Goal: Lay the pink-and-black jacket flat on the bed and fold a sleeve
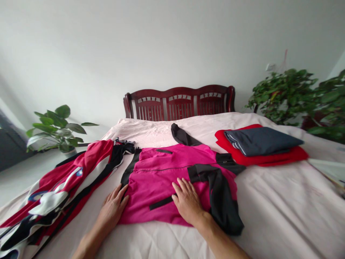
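A magenta zip jacket [159,180] with dark sleeves lies spread sideways on the bed, its collar to the right and its dark hem to the left. The near sleeve [225,201] is folded over the front, while the far sleeve [183,135] sticks out toward the headboard. My left hand [115,203] rests at the hem's near corner, fingers stretched out. Flat on the jacket's front, beside a dark pocket strip [161,203], lies my right hand [187,201] with its fingers spread.
Rumpled red, white and navy clothing [70,183] lies on the left. A folded dark garment [264,140] sits on folded red cloth [291,156] at right. Beyond the pale bedsheet [285,201] stands a wooden headboard [179,102]. Potted plants [59,126] flank the bed.
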Available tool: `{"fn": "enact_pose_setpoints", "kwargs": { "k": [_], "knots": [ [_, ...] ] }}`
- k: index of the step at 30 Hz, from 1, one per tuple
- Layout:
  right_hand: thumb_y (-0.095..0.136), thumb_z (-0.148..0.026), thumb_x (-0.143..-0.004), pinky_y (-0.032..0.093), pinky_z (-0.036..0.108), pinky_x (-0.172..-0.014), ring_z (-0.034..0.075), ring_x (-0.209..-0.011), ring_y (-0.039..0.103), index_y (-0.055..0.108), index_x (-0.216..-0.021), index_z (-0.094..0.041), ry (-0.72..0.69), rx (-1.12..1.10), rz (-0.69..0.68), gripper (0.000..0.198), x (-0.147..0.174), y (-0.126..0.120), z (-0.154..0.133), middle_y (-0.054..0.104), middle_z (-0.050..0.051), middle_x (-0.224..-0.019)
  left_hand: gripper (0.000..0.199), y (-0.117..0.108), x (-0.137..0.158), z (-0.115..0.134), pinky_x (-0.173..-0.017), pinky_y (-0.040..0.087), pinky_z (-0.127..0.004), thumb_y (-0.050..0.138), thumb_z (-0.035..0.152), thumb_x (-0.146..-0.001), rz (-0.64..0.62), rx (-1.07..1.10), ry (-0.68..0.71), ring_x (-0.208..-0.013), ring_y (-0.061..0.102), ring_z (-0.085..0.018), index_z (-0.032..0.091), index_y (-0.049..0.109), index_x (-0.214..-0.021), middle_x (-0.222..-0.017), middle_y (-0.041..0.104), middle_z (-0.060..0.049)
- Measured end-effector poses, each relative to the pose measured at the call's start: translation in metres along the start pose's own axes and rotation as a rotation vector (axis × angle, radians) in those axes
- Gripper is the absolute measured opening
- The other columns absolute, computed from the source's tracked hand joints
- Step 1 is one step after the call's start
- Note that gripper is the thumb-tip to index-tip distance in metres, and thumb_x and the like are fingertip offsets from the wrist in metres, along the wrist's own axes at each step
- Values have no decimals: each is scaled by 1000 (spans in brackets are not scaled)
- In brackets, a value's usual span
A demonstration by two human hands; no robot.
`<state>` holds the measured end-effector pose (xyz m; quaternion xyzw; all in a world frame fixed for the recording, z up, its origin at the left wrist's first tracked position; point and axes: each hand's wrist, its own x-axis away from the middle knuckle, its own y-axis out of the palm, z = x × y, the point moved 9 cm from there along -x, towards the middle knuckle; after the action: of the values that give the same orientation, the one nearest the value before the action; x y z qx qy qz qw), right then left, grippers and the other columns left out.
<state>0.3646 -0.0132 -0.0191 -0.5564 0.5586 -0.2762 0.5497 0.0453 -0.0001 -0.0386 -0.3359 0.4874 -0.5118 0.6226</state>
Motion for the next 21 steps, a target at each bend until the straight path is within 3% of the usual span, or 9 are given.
{"fn": "enact_pose_setpoints", "kwargs": {
  "k": [21],
  "knots": [
    [50, -38, -97, 25, 47, -122, 29, -146, 36, 54, -145, -24, 9, -15, -11, 50, -1, 2, 1, 46, 10, -155, 56, 0, 0, 2, -117, 36, -44, 32, 44, -100, -19, -27, 10, -141, 46, -29, 18, 53, -144, -152, 49, -15]
  ]
}}
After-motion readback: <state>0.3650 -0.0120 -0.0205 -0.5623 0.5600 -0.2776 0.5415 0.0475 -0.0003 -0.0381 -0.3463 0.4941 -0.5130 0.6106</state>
